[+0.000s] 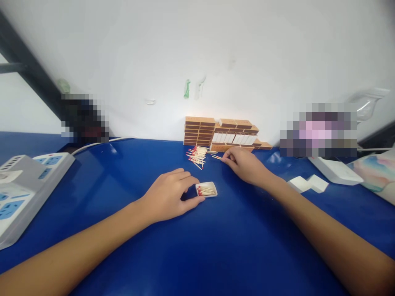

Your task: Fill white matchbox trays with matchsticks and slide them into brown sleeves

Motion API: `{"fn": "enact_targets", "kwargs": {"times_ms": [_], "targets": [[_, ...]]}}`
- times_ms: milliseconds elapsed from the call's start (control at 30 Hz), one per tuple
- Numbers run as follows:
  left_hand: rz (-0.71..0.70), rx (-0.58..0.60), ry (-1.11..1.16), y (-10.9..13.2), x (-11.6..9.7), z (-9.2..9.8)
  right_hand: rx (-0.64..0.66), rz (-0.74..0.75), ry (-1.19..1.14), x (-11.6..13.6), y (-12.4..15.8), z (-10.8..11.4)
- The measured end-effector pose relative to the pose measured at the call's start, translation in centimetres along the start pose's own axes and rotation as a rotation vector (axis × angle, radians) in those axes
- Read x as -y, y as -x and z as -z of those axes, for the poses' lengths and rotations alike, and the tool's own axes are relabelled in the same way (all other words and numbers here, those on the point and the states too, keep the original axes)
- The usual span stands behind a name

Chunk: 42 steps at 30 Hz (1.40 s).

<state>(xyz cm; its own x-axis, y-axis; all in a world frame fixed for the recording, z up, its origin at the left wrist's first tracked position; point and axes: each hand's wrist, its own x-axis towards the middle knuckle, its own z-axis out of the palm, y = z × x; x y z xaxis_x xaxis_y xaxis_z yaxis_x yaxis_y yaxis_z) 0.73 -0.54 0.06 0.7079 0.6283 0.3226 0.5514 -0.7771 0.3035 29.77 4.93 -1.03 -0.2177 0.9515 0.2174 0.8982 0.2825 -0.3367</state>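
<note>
A small white matchbox tray (207,195), partly filled with red-tipped matches (207,190), rests on the blue table. Thumb and forefinger of my left hand (174,193) grip its left end. Beyond the tray is a loose pile of matches (197,155), most with their red heads to the left. To the right of this pile, my right hand (242,162) pinches a match (217,157) between thumb and fingertips, its pale stick pointing left. Whether there is more than one match in that pinch is hard to make out.
Stacked brown matchboxes (199,131) stand against the white wall, with white tray sides (234,139) showing among them. At left lies a grey-and-white power strip (37,185) with a cable. Folded white paper (308,183) and a white box (336,170) are at right.
</note>
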Motion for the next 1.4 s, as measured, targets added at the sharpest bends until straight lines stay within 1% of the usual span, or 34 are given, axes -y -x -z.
{"fn": "enact_targets", "kwargs": {"times_ms": [200,333,433,567,667,833,967,1033,1100,1167,1233,1333,1400], "targets": [[-0.011,-0.010,0.009,-0.1,0.1,0.1,0.109,-0.004,-0.024,0.5,1.4,1.6],[-0.010,-0.002,0.007,0.0,0.1,0.0,0.220,0.054,-0.023,1.7,3.0,2.8],[-0.009,-0.001,0.004,-0.1,0.1,0.0,0.279,0.085,-0.032,2.8,3.7,3.2],[-0.011,-0.006,0.006,-0.1,0.1,0.0,0.244,0.108,-0.094,3.9,3.8,2.7],[-0.008,-0.008,0.005,-0.1,0.2,0.1,0.260,0.099,-0.149,4.2,3.7,2.4],[-0.019,-0.009,0.001,-0.1,0.1,0.0,0.315,0.066,-0.184,3.6,3.7,2.5],[-0.022,-0.005,0.001,-0.1,0.0,0.0,0.283,0.077,-0.223,3.5,3.7,2.9],[-0.019,-0.005,-0.001,0.0,0.0,0.1,0.244,0.080,-0.267,4.4,3.9,3.0],[-0.017,-0.005,-0.002,0.0,0.1,0.0,0.200,0.081,-0.322,5.8,4.3,2.8],[-0.015,-0.009,0.000,0.0,0.1,0.0,0.173,0.094,-0.365,7.4,4.9,2.2],[-0.016,-0.015,0.001,0.0,0.1,-0.1,0.177,0.150,-0.358,8.6,5.6,1.3],[-0.026,-0.015,-0.001,0.0,0.1,-0.2,0.199,0.205,-0.308,9.3,6.1,0.3],[-0.033,-0.017,-0.001,0.0,0.1,-0.2,0.207,0.211,-0.311,9.2,6.2,0.3]]}}
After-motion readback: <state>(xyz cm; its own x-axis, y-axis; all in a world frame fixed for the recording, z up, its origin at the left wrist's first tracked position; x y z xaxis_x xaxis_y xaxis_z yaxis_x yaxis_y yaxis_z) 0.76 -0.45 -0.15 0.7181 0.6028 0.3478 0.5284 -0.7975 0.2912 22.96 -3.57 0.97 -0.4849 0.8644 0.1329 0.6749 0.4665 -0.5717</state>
